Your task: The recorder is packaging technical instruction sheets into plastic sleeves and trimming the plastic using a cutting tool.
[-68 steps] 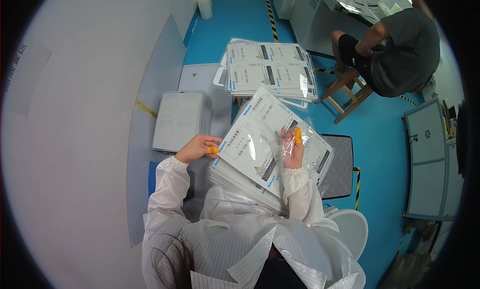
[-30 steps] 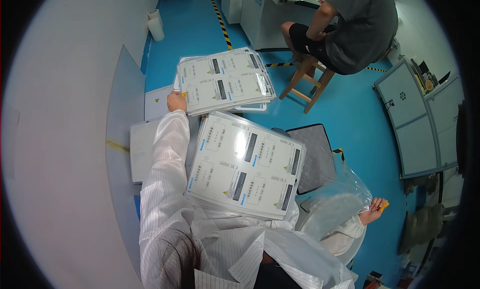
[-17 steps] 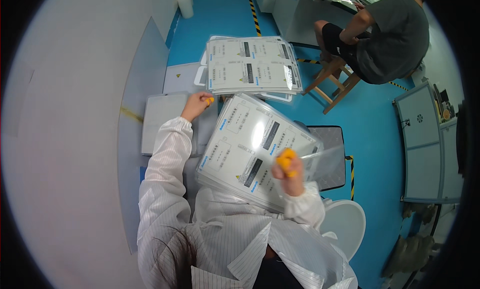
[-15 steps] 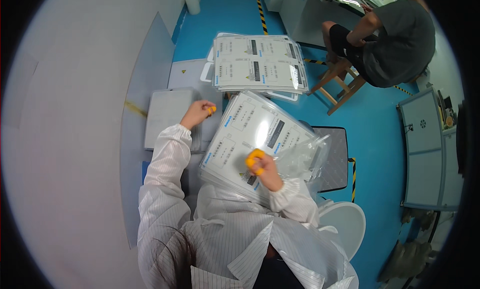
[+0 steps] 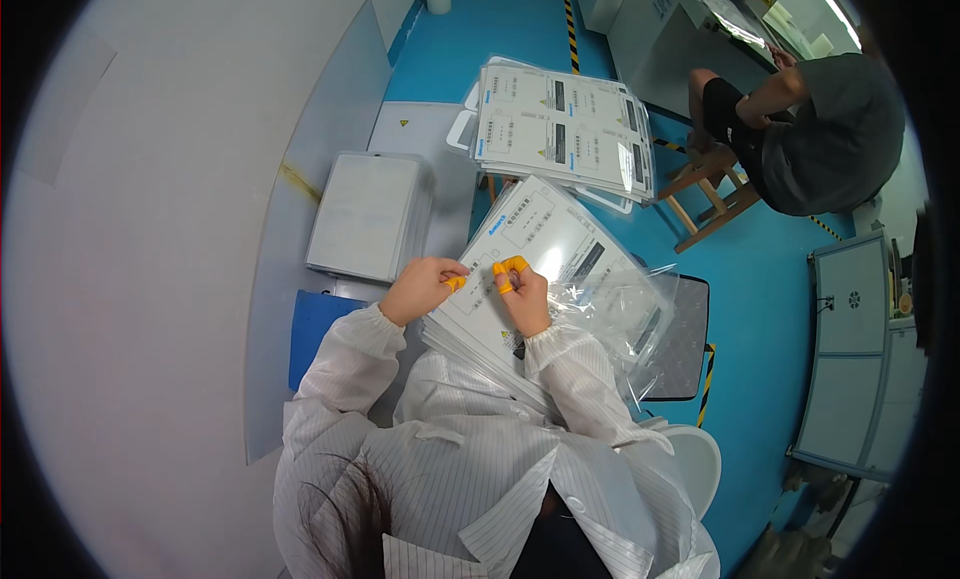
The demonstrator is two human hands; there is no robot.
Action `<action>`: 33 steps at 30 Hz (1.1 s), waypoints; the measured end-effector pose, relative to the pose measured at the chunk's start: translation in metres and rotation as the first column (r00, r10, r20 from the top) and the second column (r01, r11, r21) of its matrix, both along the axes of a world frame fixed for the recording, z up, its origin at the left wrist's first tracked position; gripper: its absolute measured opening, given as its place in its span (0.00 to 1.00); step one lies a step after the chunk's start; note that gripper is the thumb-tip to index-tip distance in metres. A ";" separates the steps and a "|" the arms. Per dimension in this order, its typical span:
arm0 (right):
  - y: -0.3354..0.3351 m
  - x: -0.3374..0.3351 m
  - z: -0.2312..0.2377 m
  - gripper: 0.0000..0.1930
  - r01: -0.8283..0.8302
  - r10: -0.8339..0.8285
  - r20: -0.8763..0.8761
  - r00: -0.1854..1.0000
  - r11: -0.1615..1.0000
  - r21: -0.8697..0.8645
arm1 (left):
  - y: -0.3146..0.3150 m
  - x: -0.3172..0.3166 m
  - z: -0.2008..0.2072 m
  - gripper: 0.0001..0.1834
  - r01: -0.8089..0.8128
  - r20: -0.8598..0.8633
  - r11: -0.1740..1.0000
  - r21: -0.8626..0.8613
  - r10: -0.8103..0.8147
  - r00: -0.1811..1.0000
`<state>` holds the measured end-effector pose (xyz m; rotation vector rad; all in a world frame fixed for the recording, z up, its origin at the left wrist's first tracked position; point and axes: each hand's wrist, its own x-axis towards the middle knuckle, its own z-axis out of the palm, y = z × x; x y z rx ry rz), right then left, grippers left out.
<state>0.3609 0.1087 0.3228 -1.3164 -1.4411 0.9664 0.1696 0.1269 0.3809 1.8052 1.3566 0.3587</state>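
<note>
Both my hands hover close together over a tilted stack of printed plastic panel sheets (image 5: 562, 224) that rests against my lap. Yellow finger cots cover some of my fingertips. My left hand (image 5: 422, 289) is at the stack's left edge, its fingers pinched together. A short gap to the right, my right hand (image 5: 525, 301) is closed too, thumb against forefinger. Whatever either pinch may hold is too small to make out. Crumpled clear plastic film (image 5: 625, 314) lies over the stack's right side, beside my right wrist.
Beyond lies a second stack of printed sheets (image 5: 560, 114). On the left are a pale stack of blank sheets (image 5: 365, 214) and a blue piece (image 5: 312, 324). A grey dark-edged pad (image 5: 690, 329) and a white tub (image 5: 703, 464) are at right. A person (image 5: 840, 129) sits on a wooden stool (image 5: 715, 194).
My left hand has come from beside the pale stack rightward and down to the printed sheets. My right hand has risen slightly, closer to it. The whole view has shifted.
</note>
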 end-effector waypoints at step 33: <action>-0.034 -0.026 0.021 0.19 -0.301 0.278 0.390 0.878 0.954 -0.004 | -0.017 0.004 0.019 0.10 -0.150 0.032 0.988 -0.042 0.152 0.988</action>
